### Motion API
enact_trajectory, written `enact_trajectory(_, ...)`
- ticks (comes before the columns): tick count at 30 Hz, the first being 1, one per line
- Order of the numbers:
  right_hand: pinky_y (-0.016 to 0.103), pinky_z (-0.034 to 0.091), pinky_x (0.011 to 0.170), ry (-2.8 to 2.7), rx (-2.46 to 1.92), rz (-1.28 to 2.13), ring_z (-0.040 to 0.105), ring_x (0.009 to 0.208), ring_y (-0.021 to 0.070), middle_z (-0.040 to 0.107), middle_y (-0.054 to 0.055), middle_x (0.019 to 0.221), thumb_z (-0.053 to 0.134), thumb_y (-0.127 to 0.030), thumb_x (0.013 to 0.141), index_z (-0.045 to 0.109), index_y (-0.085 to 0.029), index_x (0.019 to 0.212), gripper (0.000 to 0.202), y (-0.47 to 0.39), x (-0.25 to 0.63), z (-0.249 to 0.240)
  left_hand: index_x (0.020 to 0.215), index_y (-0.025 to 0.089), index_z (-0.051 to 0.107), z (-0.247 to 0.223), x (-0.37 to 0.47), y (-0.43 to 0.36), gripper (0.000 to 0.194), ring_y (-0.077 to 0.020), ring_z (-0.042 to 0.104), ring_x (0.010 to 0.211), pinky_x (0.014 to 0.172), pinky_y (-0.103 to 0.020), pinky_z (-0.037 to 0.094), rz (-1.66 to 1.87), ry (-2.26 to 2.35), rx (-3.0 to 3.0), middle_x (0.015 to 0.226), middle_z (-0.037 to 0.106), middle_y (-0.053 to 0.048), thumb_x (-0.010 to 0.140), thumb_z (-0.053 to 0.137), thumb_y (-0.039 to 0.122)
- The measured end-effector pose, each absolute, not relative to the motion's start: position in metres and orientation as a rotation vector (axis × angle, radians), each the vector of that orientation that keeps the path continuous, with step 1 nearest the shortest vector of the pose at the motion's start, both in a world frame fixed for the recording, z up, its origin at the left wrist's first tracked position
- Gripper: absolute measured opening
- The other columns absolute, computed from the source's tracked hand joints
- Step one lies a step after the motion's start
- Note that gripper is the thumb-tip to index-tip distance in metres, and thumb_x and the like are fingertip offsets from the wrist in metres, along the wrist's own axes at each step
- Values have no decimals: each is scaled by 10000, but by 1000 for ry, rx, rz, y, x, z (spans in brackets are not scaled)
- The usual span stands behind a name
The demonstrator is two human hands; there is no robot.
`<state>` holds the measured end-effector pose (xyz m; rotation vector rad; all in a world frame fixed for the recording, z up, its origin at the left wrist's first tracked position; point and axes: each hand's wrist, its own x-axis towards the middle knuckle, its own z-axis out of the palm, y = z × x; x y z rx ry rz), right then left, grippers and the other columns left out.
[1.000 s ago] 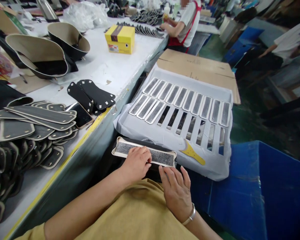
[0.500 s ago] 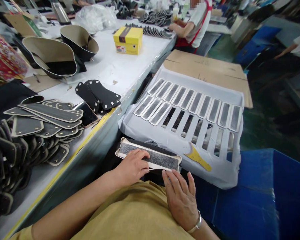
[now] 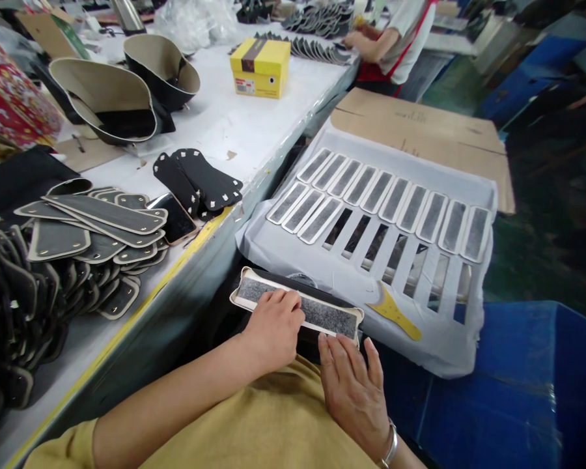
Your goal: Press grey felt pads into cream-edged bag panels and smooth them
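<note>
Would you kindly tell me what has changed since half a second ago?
The left hand has shifted slightly along the strip toward the right hand, its fingers more bunched. The loose pale edge between the hands no longer shows. The right hand stays by the strip's near edge; the yellow tool and tray look unchanged.

From here, the strip (image 3: pixel 328 315) is speckled grey, edged in cream, the container (image 3: pixel 493 391) at four o'clock blue.

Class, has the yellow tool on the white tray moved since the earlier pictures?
No. Judged against the white tray, the yellow tool lies in the same spot, on the side nearest the person.
</note>
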<state>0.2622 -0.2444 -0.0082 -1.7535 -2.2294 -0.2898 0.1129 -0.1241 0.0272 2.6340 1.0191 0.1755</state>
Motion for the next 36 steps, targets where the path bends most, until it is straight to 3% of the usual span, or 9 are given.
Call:
enact_trajectory(6,474,271,1035,-2265,-1683,-379,520,1061,264,621,135,1114,353,-75,869,566,-71,1164,364,-233,253,-10,794,148,576,27,109,-127,53,-236,487,899,775,-401,425,203,1045,2615,948,542,-81,767,537,172)
enact_trajectory(9,464,281,1019,-2295,-1614,-458,540,1011,266,629,154,1082,358,-64,858,577,-47,1135,353,-230,255,-8,938,148,563,24,90,-121,194,-222,486,983,886,-387,413,349,1075,2567,1072,547,-88,772,600,241)
enact_trajectory(13,465,301,998,-2288,-1589,-460,545,985,270,633,154,1069,363,-72,858,573,-40,1139,353,-231,257,-9,809,204,617,18,51,-105,149,-206,471,1080,1042,-461,256,465,1092,2554,1125,564,-42,771,634,347)
enact_trajectory(17,483,315,990,-2265,-1667,-425,526,1031,284,619,163,1094,355,-76,860,568,-39,1151,362,-233,253,-14,730,222,642,8,31,-96,148,-204,423,1161,1070,-506,155,437,1060,2499,1159,554,-18,810,584,333)
enact_trajectory(25,477,310,999,-2273,-1692,-395,503,1070,281,600,155,1138,367,-90,860,543,-47,1193,379,-233,251,-18,716,184,602,6,41,-99,137,-211,413,1149,1059,-492,197,469,1096,2422,1172,511,-49,820,541,251)
enact_trajectory(31,450,292,1019,-2298,-1671,-406,505,1062,254,598,126,1150,369,-110,867,533,-85,1216,387,-227,246,-19,677,176,574,5,42,-98,168,-215,453,1114,1043,-509,226,467,1165,2400,1148,541,-45,808,576,281)
enact_trajectory(36,439,286,1016,-2310,-1645,-391,512,1041,247,615,122,1120,362,-117,879,544,-77,1208,378,-224,247,-19,910,249,648,3,31,-105,109,-209,442,1155,1076,-527,179,613,1009,2602,1148,570,-44,824,583,263)
